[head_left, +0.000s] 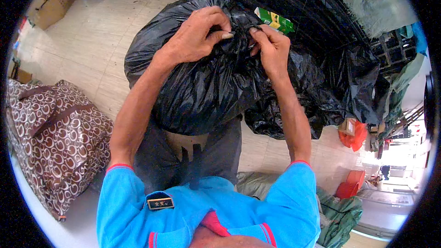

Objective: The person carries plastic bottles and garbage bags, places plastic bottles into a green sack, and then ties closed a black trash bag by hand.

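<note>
At twelve o'clock, just above the middle of the view, here is the action: a big black plastic bag (197, 92), bulging and round, its gathered top bunched up between two bare hands. Coming in from the left, the left hand (198, 36) curls over the bunched plastic, thumb and forefinger brought close together on a small fold of it, the other fingers bent in behind. Over on the right, the right hand (274, 48) works the facing side, thumb and forefinger pinching another crumpled bit of the same black plastic, with a narrow gap between the two hands. How tight either grip is, you cannot tell.

And look at one o'clock, a green box (271, 18) with a yellow patch, tilted, just beyond the right hand! Around three o'clock, more crumpled black plastic (317, 82) spreads beneath and past the right forearm, lying close against the full bag. Further out that way, a small carton (350, 126) sits with a red plastic bag (356, 141) on the pale floor (103, 41). At four o'clock, a red container (351, 184), with a dark green sack (342, 218) nearer the blue shirt (209, 206). Swing round to nine o'clock: a large brown-and-white patterned bag (64, 138), well apart from the hands. Up at ten, a cardboard box (57, 2).
</note>
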A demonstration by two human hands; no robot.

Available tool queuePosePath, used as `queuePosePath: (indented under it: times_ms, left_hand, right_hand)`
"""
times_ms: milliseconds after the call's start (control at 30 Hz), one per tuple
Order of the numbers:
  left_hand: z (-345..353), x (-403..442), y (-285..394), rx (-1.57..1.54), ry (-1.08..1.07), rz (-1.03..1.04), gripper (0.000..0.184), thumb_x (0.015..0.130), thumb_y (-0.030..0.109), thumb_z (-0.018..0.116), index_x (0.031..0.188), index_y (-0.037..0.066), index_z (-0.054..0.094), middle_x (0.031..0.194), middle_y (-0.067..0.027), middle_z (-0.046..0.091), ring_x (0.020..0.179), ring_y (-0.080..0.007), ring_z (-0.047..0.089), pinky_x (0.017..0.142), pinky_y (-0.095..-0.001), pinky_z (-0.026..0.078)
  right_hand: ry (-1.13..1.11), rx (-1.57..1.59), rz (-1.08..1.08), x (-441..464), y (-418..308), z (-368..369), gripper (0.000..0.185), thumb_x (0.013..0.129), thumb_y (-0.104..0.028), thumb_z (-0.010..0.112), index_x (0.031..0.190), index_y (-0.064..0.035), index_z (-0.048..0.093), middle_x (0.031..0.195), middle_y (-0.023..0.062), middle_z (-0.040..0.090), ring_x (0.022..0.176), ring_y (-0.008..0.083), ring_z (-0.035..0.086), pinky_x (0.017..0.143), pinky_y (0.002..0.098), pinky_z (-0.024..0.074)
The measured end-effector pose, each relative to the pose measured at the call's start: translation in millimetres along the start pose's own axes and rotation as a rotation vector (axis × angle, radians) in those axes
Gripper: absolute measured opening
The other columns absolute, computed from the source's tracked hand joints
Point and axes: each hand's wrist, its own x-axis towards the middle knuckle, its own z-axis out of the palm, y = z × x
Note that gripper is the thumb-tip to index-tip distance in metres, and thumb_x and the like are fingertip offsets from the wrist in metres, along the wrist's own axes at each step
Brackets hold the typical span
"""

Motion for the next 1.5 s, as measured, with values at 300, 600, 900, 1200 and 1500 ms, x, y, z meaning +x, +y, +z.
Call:
queuePosePath:
  times_ms: [300,600,900,1200,1500]
  left_hand:
    - [-13,1,5,-0.189,0.017,-0.086,0.010,0.086,0.005,0.066,0.091,0.001,0.058,0.097,-0.0100,0.061,0.098,-0.0226,0.059,0.089,-0.0332,0.046]
    - [-17,1,15,-0.075,0.000,-0.108,0.018,0.083,0.008,0.070,0.098,0.001,0.061,0.099,-0.0097,0.063,0.102,-0.0210,0.060,0.093,-0.0323,0.046]
    - [-15,-3,3,-0.126,0.044,-0.067,0.017,0.074,-0.003,0.066,0.091,0.001,0.065,0.098,-0.0110,0.065,0.099,-0.0243,0.063,0.091,-0.0337,0.048]
    - [-16,-3,2,-0.168,0.053,-0.082,0.021,0.071,-0.003,0.066,0.091,0.002,0.066,0.099,-0.0111,0.066,0.101,-0.0251,0.063,0.093,-0.0343,0.048]
    - [-10,1,17,0.239,0.159,0.126,0.014,0.066,0.008,0.068,0.080,0.007,0.065,0.092,-0.0044,0.062,0.098,-0.0242,0.060,0.110,-0.0498,0.031]
  right_hand:
    - [0.058,0.181,0.010,3,-18,7,0.015,0.087,-0.013,0.062,0.085,-0.0002,0.069,0.071,0.0032,0.065,0.053,0.0087,0.055,0.047,0.0239,0.0426]
    - [0.128,-0.331,-0.552,-26,-19,20,0.023,0.077,0.002,0.065,0.100,-0.0027,0.068,0.093,0.0136,0.067,0.084,0.0269,0.067,0.072,0.0330,0.0541]
    - [0.099,-0.541,-0.738,-40,-14,33,0.044,0.067,0.000,0.069,0.110,-0.0068,0.066,0.105,0.0119,0.065,0.088,0.0284,0.066,0.072,0.0348,0.0558]
    - [0.187,-0.138,-0.383,-27,-28,11,0.019,0.081,-0.003,0.068,0.100,-0.0030,0.070,0.092,0.0118,0.068,0.077,0.0175,0.066,0.066,0.0281,0.0535]
    - [-0.263,-0.565,-0.451,17,-42,-2,0.019,0.078,-0.022,0.068,0.084,-0.0047,0.072,0.080,0.0139,0.067,0.076,0.0328,0.067,0.069,0.0417,0.0532]
